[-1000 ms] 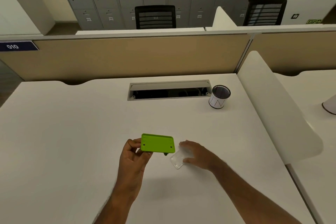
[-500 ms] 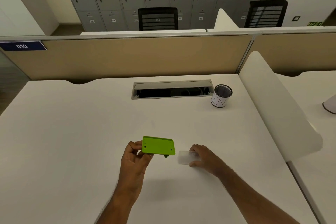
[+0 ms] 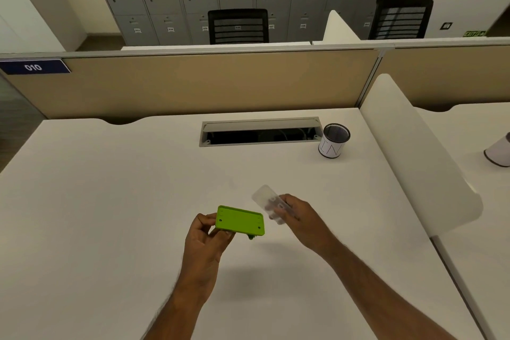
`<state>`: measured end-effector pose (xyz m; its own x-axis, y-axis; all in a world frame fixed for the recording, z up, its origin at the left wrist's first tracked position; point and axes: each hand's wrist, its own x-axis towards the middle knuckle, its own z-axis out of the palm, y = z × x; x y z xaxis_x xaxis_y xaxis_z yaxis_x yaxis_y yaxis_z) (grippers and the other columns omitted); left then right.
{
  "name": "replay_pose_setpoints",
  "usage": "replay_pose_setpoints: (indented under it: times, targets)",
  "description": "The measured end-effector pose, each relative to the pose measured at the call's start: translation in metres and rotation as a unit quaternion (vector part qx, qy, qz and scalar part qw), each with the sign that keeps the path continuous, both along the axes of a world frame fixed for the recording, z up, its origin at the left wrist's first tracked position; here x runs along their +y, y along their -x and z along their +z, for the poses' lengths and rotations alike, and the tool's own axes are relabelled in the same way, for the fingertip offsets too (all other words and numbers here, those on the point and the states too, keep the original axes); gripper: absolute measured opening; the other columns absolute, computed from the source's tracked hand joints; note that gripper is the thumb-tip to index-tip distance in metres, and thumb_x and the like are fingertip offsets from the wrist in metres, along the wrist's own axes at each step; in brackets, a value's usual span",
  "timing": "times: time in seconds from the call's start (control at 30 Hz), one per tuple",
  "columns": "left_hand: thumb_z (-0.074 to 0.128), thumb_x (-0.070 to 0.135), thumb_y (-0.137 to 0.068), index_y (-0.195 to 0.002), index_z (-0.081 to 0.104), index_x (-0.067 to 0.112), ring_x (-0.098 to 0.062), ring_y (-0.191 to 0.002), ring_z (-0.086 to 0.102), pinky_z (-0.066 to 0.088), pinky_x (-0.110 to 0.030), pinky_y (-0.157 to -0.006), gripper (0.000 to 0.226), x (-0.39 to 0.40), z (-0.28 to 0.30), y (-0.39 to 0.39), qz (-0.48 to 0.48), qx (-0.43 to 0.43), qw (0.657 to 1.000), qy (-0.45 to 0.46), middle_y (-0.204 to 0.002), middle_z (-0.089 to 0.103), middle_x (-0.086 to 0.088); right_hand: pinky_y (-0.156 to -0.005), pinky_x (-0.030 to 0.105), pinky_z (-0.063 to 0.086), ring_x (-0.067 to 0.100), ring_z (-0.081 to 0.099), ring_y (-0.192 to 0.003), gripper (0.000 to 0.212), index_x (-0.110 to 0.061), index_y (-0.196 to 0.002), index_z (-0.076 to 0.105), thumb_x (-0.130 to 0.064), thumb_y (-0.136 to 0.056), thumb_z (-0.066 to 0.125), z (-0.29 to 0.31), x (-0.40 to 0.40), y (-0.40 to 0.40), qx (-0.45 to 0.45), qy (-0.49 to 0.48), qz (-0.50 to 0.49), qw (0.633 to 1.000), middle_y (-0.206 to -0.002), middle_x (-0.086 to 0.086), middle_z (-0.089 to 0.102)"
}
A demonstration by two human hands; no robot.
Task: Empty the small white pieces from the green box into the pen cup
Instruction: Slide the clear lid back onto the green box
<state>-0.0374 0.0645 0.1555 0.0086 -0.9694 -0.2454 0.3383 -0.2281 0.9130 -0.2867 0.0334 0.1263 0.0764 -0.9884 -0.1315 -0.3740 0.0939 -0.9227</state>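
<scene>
My left hand [image 3: 205,240] grips the green box [image 3: 239,220], my right hand [image 3: 299,214] grips its clear lid [image 3: 269,203]; nothing poured into the far pen cup [image 3: 333,141] yet.

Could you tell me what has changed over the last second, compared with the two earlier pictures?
The right hand has picked the clear lid up off the desk and lifted it, tilted, beside the green box. The left hand still holds the box; the pen cup has not moved.

Green box [image 3: 239,221]: matt opaque plastic, smooth. Lid [image 3: 271,204]: clear, frosted-looking plastic. Pen cup [image 3: 334,140], desk's 1 o'clock: black wire mesh, white paper wrap. Desk [image 3: 110,201]: smooth matt white.
</scene>
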Motion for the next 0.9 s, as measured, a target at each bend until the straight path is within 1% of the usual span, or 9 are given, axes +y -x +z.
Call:
replay_pose_setpoints:
  times: [0.1,0.17,0.2,0.33,0.4,0.57,0.7,0.83,0.9]
  targets:
    - [0.095,0.029,-0.070,-0.108,0.061,0.007,-0.041,-0.117,0.070,0.058,-0.044,-0.103,0.056,0.002,-0.001,0.000,-0.003,0.001,1.000,0.002,-0.112,0.075,-0.011,-0.089,0.035,0.056,0.014,0.072,-0.099,0.019,-0.030,-0.123,0.063,-0.030,-0.108,0.052,0.029,0.004,-0.014,0.028,0.033,0.035,0.998,-0.104,-0.008,0.077]
    - [0.077,0.006,-0.086,-0.107,0.061,0.007,-0.042,-0.117,0.069,0.059,-0.043,-0.101,0.026,0.003,-0.001,0.001,-0.004,-0.005,1.000,0.006,-0.109,0.075,-0.009,-0.093,0.037,0.056,0.011,0.070,-0.103,0.023,-0.034,-0.129,0.059,-0.032,-0.109,0.047,0.041,0.007,-0.022,0.063,0.043,0.065,0.995,-0.110,-0.010,0.075]
    - [0.068,-0.003,-0.091,-0.107,0.061,0.006,-0.040,-0.116,0.070,0.059,-0.043,-0.102,0.020,0.003,-0.001,0.001,-0.007,-0.010,1.000,0.005,-0.107,0.075,-0.008,-0.096,0.037,0.055,0.009,0.068,-0.107,0.027,-0.033,-0.133,0.058,-0.031,-0.110,0.045,0.045,0.008,-0.025,0.084,0.050,0.078,0.992,-0.116,-0.011,0.073]
    - [0.064,-0.007,-0.093,-0.108,0.061,0.005,-0.028,-0.107,0.074,0.055,-0.049,-0.105,0.020,0.003,0.002,0.002,-0.012,-0.032,0.999,-0.001,-0.106,0.075,-0.006,-0.105,0.032,0.048,0.006,0.058,-0.124,0.037,-0.031,-0.145,0.051,-0.027,-0.112,0.036,0.055,0.013,-0.032,0.159,0.081,0.125,0.976,-0.138,-0.014,0.062]
    - [0.065,-0.007,-0.093,-0.108,0.061,0.005,-0.028,-0.108,0.074,0.054,-0.050,-0.106,0.020,0.003,0.003,0.002,-0.008,-0.030,1.000,-0.004,-0.107,0.074,-0.008,-0.107,0.029,0.046,0.006,0.055,-0.128,0.041,-0.034,-0.147,0.049,-0.021,-0.111,0.035,0.058,0.015,-0.035,0.186,0.100,0.142,0.967,-0.142,-0.016,0.059]
    - [0.075,-0.003,-0.089,-0.107,0.062,0.005,-0.032,-0.109,0.073,0.052,-0.052,-0.108,0.024,0.006,0.002,0.005,-0.013,-0.014,1.000,-0.008,-0.106,0.075,-0.010,-0.108,0.019,0.038,0.011,0.054,-0.131,0.052,-0.027,-0.150,0.051,-0.008,-0.104,0.038,0.062,0.018,-0.039,0.237,0.141,0.167,0.947,-0.149,-0.009,0.059]
    - [0.084,0.026,-0.069,-0.109,0.062,0.005,-0.031,-0.109,0.074,0.053,-0.050,-0.108,0.051,0.006,0.006,0.006,-0.004,0.002,1.000,-0.014,-0.107,0.075,-0.008,-0.109,0.027,0.042,0.017,0.057,-0.130,0.051,-0.024,-0.150,0.052,-0.008,-0.103,0.040,0.061,0.017,-0.040,0.245,0.148,0.176,0.942,-0.149,-0.005,0.060]
    - [0.085,0.009,-0.080,-0.109,0.061,0.003,-0.031,-0.109,0.074,0.051,-0.053,-0.110,0.038,0.005,0.006,0.006,-0.007,0.000,1.000,-0.013,-0.107,0.075,-0.008,-0.110,0.033,0.045,0.018,0.058,-0.132,0.051,-0.025,-0.150,0.052,-0.012,-0.102,0.042,0.058,0.020,-0.041,0.263,0.162,0.188,0.933,-0.150,-0.006,0.059]
    - [0.083,0.008,-0.082,-0.109,0.062,0.003,-0.031,-0.110,0.074,0.051,-0.055,-0.110,0.035,0.005,0.007,0.007,-0.004,-0.001,1.000,-0.014,-0.107,0.076,-0.009,-0.112,0.034,0.046,0.015,0.056,-0.135,0.051,-0.027,-0.150,0.052,-0.010,-0.102,0.042,0.056,0.020,-0.040,0.265,0.162,0.187,0.932,-0.152,-0.009,0.057]
